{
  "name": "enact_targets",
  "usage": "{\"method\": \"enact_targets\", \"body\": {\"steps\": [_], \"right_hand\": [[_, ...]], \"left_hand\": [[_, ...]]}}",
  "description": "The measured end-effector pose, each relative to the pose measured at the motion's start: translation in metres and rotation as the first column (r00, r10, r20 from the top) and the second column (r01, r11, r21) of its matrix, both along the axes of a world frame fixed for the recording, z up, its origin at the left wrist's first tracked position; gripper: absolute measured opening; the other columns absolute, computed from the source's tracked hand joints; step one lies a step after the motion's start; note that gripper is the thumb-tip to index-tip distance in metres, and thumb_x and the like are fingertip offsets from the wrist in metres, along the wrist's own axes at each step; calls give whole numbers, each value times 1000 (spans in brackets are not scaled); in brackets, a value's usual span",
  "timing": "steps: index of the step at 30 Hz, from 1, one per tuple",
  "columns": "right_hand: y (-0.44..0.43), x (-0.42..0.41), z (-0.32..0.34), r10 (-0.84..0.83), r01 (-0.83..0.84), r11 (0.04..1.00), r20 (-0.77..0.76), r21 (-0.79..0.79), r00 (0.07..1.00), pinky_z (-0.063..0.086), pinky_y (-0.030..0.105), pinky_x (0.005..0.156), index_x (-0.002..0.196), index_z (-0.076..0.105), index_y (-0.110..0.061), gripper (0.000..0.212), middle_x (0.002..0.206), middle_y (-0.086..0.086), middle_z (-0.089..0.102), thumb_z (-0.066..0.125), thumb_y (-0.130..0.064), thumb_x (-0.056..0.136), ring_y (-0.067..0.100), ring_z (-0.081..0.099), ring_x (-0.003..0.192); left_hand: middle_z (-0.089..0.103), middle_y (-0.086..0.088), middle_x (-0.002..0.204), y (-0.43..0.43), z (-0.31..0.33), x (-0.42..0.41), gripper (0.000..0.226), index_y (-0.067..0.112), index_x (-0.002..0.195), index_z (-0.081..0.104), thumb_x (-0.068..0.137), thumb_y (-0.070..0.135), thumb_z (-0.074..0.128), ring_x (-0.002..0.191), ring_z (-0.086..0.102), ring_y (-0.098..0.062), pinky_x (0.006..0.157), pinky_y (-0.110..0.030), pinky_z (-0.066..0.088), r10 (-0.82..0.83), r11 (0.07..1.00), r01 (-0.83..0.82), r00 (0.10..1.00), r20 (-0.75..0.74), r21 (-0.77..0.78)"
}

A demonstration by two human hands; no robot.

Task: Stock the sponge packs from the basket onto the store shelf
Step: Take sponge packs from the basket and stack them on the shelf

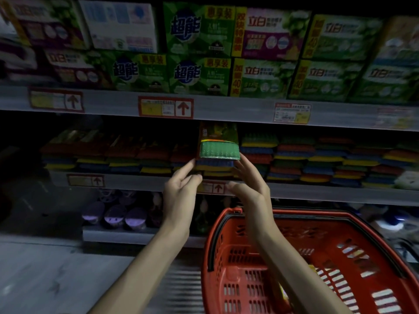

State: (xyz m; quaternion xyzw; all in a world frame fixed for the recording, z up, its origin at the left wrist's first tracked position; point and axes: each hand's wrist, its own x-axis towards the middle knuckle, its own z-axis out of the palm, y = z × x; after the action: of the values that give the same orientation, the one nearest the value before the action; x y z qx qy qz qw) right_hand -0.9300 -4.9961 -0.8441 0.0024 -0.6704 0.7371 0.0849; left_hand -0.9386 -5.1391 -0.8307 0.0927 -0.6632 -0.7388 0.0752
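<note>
One sponge pack, left hand, right hand

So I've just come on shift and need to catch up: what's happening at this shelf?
A person holds a sponge pack upright between the straight fingers of the left hand and right hand, at the front of the middle shelf, among stacked sponge packs. The red basket sits below, to the right.
</note>
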Motion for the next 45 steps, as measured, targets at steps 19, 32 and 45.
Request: {"method": "enact_targets", "body": {"steps": [19,32,45], "right_hand": [[-1,-30,-5,-73,73,997,75,2,995,43,49,115,154,41,-33,82,151,-9,51,68,-27,78,11,45,141],[-5,-28,3,-112,109,993,62,54,992,40,45,117,156,39,-29,74,153,-9,47,69,-18,90,10,43,142],[5,-20,5,-111,105,985,34,140,993,44,32,110,145,52,-30,60,144,-11,55,66,-19,87,7,49,134]], "left_hand": [[57,1,136,17,5,-37,51,13,148,51,98,10,60,129,56,-19,112,-41,46,9,997,-21,988,156,75],[47,0,153,22,3,-41,57,14,152,45,98,13,61,134,50,-16,115,-46,43,3,998,-13,990,144,66],[55,23,95,17,-8,-38,59,18,153,43,99,15,64,120,62,-22,104,-36,47,-19,998,26,992,123,-56]]}}
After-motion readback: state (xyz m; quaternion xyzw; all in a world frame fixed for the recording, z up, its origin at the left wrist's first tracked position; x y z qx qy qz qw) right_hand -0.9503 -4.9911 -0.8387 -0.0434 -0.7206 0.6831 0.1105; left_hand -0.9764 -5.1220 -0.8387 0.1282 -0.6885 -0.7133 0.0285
